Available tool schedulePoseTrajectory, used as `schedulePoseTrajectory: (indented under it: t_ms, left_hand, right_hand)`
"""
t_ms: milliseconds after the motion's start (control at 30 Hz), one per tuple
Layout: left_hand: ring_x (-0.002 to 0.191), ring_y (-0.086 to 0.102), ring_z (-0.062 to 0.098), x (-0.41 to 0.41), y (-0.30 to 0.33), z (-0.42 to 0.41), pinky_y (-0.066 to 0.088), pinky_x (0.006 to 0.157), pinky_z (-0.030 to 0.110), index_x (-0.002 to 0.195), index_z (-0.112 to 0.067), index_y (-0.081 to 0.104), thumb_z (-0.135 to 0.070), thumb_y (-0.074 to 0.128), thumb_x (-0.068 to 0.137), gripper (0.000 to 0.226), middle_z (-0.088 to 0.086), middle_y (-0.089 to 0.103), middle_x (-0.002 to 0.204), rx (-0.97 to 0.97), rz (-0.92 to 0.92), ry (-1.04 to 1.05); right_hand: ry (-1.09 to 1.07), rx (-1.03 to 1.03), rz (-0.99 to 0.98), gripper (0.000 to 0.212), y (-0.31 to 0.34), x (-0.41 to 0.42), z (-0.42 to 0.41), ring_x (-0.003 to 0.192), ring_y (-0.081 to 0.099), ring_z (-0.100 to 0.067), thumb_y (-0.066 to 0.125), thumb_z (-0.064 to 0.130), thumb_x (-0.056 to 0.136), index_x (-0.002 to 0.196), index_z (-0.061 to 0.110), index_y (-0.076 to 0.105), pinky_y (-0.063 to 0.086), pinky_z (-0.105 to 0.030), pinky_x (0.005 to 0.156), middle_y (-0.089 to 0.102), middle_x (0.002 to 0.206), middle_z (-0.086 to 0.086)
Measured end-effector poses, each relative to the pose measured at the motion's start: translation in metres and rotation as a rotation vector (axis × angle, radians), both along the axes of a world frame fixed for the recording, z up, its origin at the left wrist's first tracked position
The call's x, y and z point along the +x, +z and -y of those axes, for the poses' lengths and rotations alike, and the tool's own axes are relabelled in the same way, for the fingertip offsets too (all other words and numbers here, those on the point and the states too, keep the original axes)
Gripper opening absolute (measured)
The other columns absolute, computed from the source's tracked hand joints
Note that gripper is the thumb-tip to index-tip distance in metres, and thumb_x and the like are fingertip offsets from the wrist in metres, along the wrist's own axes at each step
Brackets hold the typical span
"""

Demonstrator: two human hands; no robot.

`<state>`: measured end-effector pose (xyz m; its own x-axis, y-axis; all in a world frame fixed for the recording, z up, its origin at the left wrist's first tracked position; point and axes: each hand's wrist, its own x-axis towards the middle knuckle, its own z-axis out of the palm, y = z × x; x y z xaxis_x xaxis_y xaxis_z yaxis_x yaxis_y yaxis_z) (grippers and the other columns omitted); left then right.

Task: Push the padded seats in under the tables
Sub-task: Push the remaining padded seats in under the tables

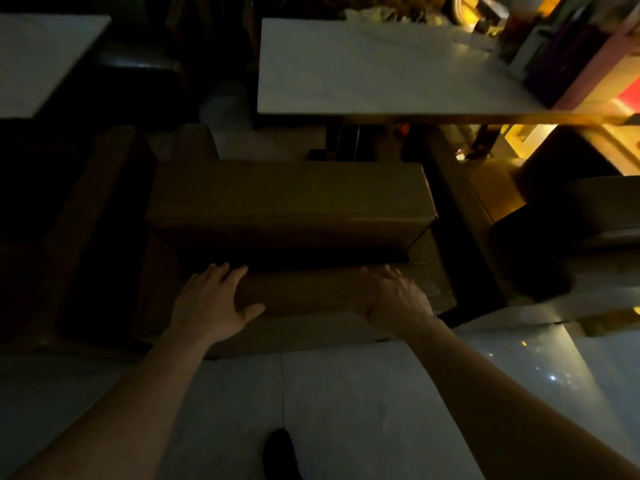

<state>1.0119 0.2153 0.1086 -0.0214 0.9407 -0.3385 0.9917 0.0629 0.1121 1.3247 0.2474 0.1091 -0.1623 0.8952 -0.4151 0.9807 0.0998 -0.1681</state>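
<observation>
A brown padded seat (291, 199) with a backrest stands in the dim middle of the view, its near edge toward me. My left hand (213, 301) lies flat on the top of the backrest, fingers spread. My right hand (396, 297) rests on the same backrest top further right, fingers curled over its far edge. Beyond the seat is a white-topped table (363, 71); the seat's front sits short of the table's near edge.
A second white table (38, 57) is at the far left with a dark seat (138, 67) beside it. Another brown seat (86, 230) flanks the left, and more furniture (571, 237) crowds the right. Pale floor tiles (346, 393) and my shoe (280, 452) are below.
</observation>
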Motion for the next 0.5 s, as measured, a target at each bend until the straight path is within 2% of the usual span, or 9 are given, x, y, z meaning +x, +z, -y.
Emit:
schedulePoseTrajectory:
  t_ms: [167, 267, 500]
  left_hand:
    - [0.150, 0.012, 0.023, 0.016, 0.054, 0.022, 0.014, 0.121, 0.046, 0.156, -0.036, 0.012, -0.084, 0.039, 0.081, 0.093, -0.001, 0.013, 0.165, 0.004, 0.016, -0.054]
    - [0.151, 0.010, 0.022, 0.025, 0.085, 0.039, 0.013, 0.121, 0.047, 0.156, -0.040, 0.009, -0.087, 0.039, 0.079, 0.095, -0.003, 0.009, 0.165, -0.015, 0.035, -0.066]
    - [0.151, 0.006, 0.019, 0.038, 0.128, 0.080, 0.006, 0.122, 0.048, 0.154, -0.046, 0.004, -0.097, 0.033, 0.066, 0.106, -0.007, 0.003, 0.166, -0.047, 0.040, -0.127]
  right_hand:
    - [0.009, 0.045, -0.032, 0.086, 0.056, 0.005, 0.029, 0.146, 0.026, -0.036, 0.053, 0.068, 0.087, 0.157, 0.033, 0.018, 0.029, -0.053, 0.116, 0.028, 0.159, -0.012]
    - [0.037, 0.050, -0.037, 0.088, 0.087, 0.012, 0.047, 0.148, 0.022, -0.038, 0.054, 0.066, 0.087, 0.158, 0.032, 0.014, 0.025, -0.055, 0.118, 0.021, 0.162, -0.014]
    - [0.073, 0.051, -0.044, 0.104, 0.134, 0.015, 0.089, 0.152, 0.007, -0.037, 0.034, 0.091, 0.074, 0.158, 0.037, 0.003, 0.014, -0.060, 0.120, 0.006, 0.167, -0.013]
